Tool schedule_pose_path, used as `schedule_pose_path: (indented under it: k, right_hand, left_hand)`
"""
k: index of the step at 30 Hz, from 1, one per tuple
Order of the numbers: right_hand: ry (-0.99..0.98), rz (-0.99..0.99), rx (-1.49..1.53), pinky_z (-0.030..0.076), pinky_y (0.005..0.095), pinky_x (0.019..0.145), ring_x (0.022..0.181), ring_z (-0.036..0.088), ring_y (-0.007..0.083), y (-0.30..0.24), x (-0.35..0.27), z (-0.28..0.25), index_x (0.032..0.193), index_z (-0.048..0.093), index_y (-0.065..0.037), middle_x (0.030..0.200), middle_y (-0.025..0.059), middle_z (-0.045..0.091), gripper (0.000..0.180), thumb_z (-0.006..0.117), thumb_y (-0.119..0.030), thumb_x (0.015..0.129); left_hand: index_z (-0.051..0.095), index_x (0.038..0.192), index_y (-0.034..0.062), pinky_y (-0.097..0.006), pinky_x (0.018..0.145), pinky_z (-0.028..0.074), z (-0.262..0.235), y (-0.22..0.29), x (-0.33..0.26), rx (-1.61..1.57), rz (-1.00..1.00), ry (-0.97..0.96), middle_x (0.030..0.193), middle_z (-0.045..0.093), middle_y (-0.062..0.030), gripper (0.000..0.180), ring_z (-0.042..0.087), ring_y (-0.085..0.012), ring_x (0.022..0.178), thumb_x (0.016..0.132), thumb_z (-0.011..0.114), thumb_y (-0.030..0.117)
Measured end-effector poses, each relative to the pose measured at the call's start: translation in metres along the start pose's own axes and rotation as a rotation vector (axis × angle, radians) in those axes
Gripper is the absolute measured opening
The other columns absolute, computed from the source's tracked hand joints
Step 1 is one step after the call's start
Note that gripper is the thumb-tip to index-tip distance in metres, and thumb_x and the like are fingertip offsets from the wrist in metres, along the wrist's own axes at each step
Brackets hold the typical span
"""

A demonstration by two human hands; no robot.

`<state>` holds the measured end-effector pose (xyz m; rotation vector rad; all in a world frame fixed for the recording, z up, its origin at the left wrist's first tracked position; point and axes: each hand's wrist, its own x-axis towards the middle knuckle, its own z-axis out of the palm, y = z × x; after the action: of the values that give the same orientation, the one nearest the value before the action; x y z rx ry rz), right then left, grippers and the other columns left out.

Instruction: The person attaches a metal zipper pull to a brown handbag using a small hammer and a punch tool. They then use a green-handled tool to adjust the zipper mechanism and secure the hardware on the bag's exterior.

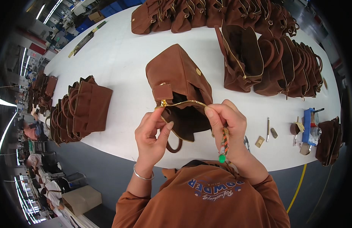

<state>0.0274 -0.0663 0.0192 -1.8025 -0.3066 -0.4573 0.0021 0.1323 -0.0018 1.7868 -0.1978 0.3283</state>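
Note:
A brown leather handbag [170, 66] lies tipped on the white table before me, its dark-lined mouth facing me. A gold zip [189, 102] runs along the edge of the opening, with the slider by a small leather tab [163, 92]. My left hand [152, 136] pinches the zip edge between thumb and fingers, just below the slider. The other end of the zip edge is pinched by my right hand [229, 119]. A thin tool with a handle wrapped in striped material and a green end [223, 146] is tucked in that hand too; its tip is hidden.
More brown handbags stand in a row at the back [183, 17], in a group at the right [286, 68] and in another at the left [90, 106]. A blue holder [307, 125], a pen-like stick [268, 129] and small blocks lie at the near right.

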Motion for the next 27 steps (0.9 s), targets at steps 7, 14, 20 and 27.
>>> schedule_pose_path:
  k: [7,14,20,27]
  right_hand:
    - [0.023,0.029,0.009,0.030,0.0240,0.049,0.054,0.036,0.0082,0.011,-0.002,-0.015,0.089,0.065,0.000,0.065,0.0011,0.044,0.004,0.065,-0.003,0.090]
    - [0.042,0.215,0.124,0.031,0.0224,0.049,0.054,0.038,0.0064,0.024,-0.016,-0.023,0.089,0.064,0.002,0.066,0.0004,0.044,0.009,0.062,-0.006,0.094]
    - [0.035,0.273,0.172,0.033,0.0212,0.049,0.053,0.040,0.0040,0.027,-0.018,-0.023,0.089,0.062,0.002,0.068,-0.0006,0.045,0.014,0.058,-0.008,0.097]
    - [0.038,0.370,0.268,0.034,0.0205,0.049,0.054,0.040,0.0026,0.034,-0.021,-0.018,0.089,0.060,0.002,0.068,-0.0021,0.048,0.016,0.056,-0.011,0.098]
  left_hand:
    - [0.062,0.125,0.0007,-0.023,0.070,0.048,0.000,0.005,0.004,-0.025,-0.010,-0.165,0.093,0.059,-0.0039,0.050,0.058,-0.0108,0.082,0.078,0.071,-0.011]
    - [0.068,0.118,0.0045,-0.024,0.070,0.048,0.015,0.014,0.002,0.197,0.112,-0.169,0.083,0.064,-0.0056,0.047,0.060,-0.0132,0.075,0.074,0.070,-0.013]
    - [0.070,0.105,0.0014,-0.024,0.071,0.050,0.026,0.016,-0.002,0.064,-0.019,-0.067,0.085,0.064,-0.0066,0.032,0.062,-0.0130,0.077,0.076,0.070,-0.012]
    - [0.071,0.095,0.0016,-0.023,0.069,0.050,0.040,0.005,-0.006,0.161,0.109,0.073,0.090,0.062,-0.0067,0.023,0.062,-0.0127,0.078,0.077,0.069,-0.014]
